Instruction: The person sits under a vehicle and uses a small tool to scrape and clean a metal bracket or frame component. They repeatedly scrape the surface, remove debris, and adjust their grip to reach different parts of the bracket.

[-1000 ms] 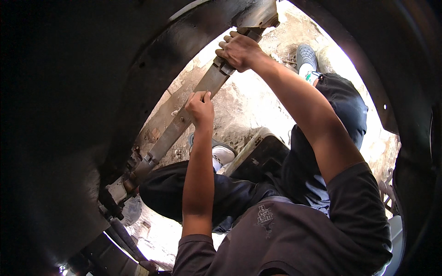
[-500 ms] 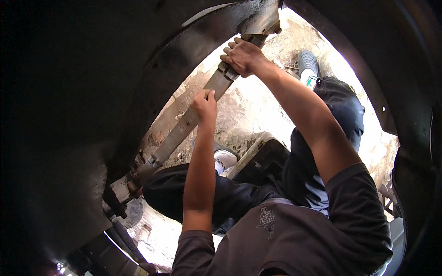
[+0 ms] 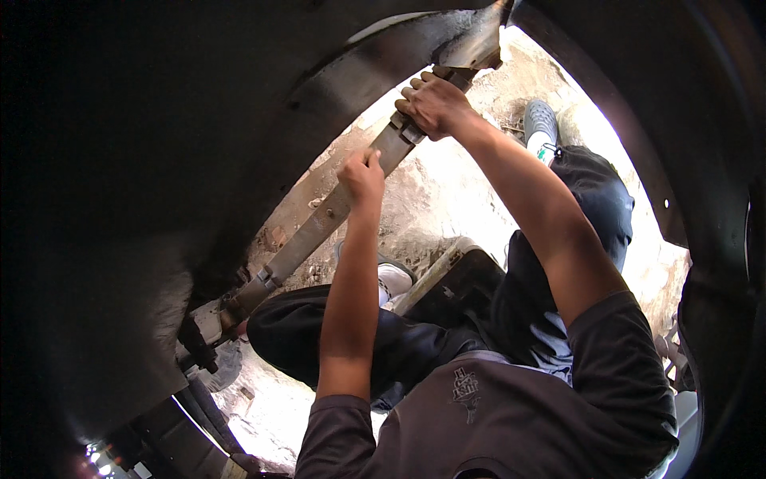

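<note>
A long grey metal bar with clips around it, looking like a vehicle leaf spring [image 3: 306, 241], runs diagonally from lower left to upper right. Near its upper end, my right hand [image 3: 437, 104] is wrapped over it, just above a clip [image 3: 405, 128]. Lower along the bar, my left hand [image 3: 363, 177] is closed in a fist-like pinch against its face. Whatever those fingers hold, if anything, is hidden. Another clip [image 3: 267, 277] circles the bar near its lower end.
Dark curved panels, like a wheel arch [image 3: 104, 199], surround the opening. A metal bracket [image 3: 472, 49] meets the bar's upper end. At the lower left is a dark joint [image 3: 199, 345]. My bent legs and a dark box-like object [image 3: 456, 281] lie below, over bright rough ground.
The view has shifted slightly, so the bar and bracket appear a little lower and to the right. Both hands stay at nearly the same places on the bar.
</note>
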The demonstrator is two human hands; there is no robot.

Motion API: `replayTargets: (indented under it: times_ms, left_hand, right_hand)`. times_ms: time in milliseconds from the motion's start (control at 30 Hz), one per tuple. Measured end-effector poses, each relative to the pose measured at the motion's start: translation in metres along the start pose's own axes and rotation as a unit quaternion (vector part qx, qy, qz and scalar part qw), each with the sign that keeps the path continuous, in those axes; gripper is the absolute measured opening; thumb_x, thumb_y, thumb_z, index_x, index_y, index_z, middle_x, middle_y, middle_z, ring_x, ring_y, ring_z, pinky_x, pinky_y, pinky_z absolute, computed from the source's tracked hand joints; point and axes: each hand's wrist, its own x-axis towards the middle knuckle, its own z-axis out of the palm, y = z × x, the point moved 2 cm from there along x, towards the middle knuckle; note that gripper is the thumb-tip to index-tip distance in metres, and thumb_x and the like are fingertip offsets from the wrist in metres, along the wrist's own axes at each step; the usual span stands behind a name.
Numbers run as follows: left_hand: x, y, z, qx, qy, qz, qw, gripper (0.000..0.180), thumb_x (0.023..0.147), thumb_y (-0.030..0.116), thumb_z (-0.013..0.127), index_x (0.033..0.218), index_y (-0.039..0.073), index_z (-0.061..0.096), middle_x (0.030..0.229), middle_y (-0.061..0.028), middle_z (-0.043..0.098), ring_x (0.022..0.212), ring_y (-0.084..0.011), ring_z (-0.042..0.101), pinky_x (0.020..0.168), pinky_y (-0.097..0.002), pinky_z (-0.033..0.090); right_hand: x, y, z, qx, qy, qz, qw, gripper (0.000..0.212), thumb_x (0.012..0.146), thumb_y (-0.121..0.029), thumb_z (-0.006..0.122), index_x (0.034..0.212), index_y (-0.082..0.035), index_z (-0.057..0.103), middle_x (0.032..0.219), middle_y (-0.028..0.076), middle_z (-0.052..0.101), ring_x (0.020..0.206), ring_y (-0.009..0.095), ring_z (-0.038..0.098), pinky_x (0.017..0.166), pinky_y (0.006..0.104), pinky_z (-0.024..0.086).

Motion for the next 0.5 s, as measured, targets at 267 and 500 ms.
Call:
replayTargets:
  times_ms: [267, 500]
  left_hand:
    - [-0.009, 0.005, 0.000, -0.001, -0.001, 0.009, 1.000, 0.010, 0.086, 0.004, 0.078, 0.084, -0.002, 0.070, 0.086, -0.0189, 0.069, 0.085, -0.0402, 0.067, 0.077, -0.0474, 0.053]
    - [0.007, 0.015, -0.003, 0.004, 0.001, -0.006, 1.000, 0.012, 0.087, 0.005, 0.077, 0.080, -0.001, 0.069, 0.084, -0.0184, 0.069, 0.082, -0.0407, 0.067, 0.076, -0.0480, 0.053]
  right_hand:
    - [0.001, 0.000, 0.005, -0.040, 0.013, -0.005, 0.999, 0.026, 0.090, -0.020, 0.063, 0.115, -0.015, 0.069, 0.109, 0.007, 0.070, 0.112, 0.022, 0.066, 0.100, 0.0367, 0.048]
    - [-0.001, 0.005, 0.014, -0.042, 0.057, -0.008, 0.997, 0.031, 0.082, -0.023, 0.069, 0.112, -0.016, 0.065, 0.105, 0.005, 0.069, 0.107, 0.022, 0.066, 0.097, 0.0354, 0.046]
